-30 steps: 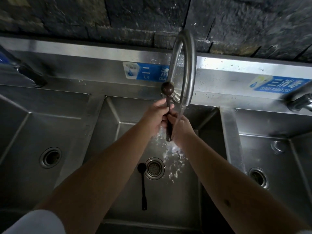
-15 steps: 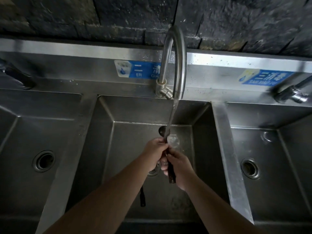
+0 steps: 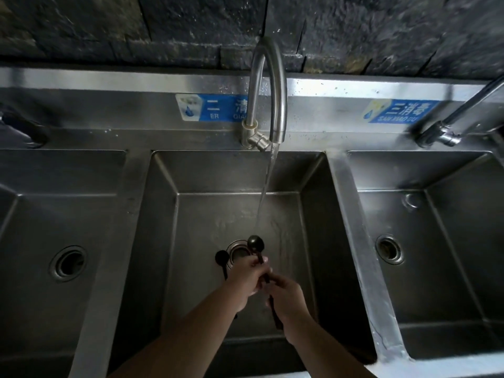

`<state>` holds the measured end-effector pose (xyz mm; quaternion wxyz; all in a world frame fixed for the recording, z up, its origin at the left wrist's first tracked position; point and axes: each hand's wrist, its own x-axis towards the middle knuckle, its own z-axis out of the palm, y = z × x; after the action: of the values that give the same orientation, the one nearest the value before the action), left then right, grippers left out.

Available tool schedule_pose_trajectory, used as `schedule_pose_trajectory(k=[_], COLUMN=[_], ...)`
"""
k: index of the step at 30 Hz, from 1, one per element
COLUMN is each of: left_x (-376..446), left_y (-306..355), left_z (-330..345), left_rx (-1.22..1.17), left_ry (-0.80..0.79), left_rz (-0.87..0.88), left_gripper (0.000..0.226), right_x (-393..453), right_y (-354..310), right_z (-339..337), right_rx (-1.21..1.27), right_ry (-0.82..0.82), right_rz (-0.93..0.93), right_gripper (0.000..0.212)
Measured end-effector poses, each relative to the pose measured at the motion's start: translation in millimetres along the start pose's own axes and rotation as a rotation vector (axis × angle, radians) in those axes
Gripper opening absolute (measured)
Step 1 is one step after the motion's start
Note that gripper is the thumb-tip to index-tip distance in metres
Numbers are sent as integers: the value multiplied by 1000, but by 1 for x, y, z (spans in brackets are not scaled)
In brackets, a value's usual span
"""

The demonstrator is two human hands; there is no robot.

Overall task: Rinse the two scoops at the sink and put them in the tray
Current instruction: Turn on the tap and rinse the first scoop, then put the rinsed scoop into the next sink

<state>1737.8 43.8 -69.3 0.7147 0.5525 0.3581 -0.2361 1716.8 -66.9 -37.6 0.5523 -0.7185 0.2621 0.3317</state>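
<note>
Both of my hands hold one dark long-handled scoop (image 3: 255,243) low in the middle sink basin (image 3: 196,214). Its round bowl points away from me, right under the stream of water from the curved faucet (image 3: 272,85). My left hand (image 3: 249,276) grips the handle near the bowl. My right hand (image 3: 286,296) is closed on the handle further back, whose end sticks out below it. A second dark scoop (image 3: 222,257) lies on the basin floor just left of the drain (image 3: 238,251), its handle mostly hidden behind my left hand. No tray is in view.
Steel basins with drains lie to the left (image 3: 68,263) and right (image 3: 388,249). Another tap (image 3: 447,132) stands at the back right. Blue labels (image 3: 212,107) are stuck on the backsplash under a dark stone wall.
My hands have lowered the scoop from up near the faucet spout down to just above the drain. The water keeps running.
</note>
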Motion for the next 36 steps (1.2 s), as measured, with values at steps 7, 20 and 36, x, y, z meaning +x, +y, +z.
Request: schedule_pose_trajectory(k=[7, 20, 36], left_x=[-26, -63, -19], left_y=[-15, 23, 46], left_z=[-11, 42, 221], left_rx=[7, 122, 145], left_ry=[-28, -157, -148], left_rz=[-11, 142, 120], left_gripper=[12, 8, 17], right_x=[-28, -49, 32], right_y=[6, -11, -30], right_z=[8, -56, -235], right_rx=[-188, -538, -289], right_ry=[126, 369, 327], right_rz=[-61, -337, -286], right_gripper=[20, 12, 8])
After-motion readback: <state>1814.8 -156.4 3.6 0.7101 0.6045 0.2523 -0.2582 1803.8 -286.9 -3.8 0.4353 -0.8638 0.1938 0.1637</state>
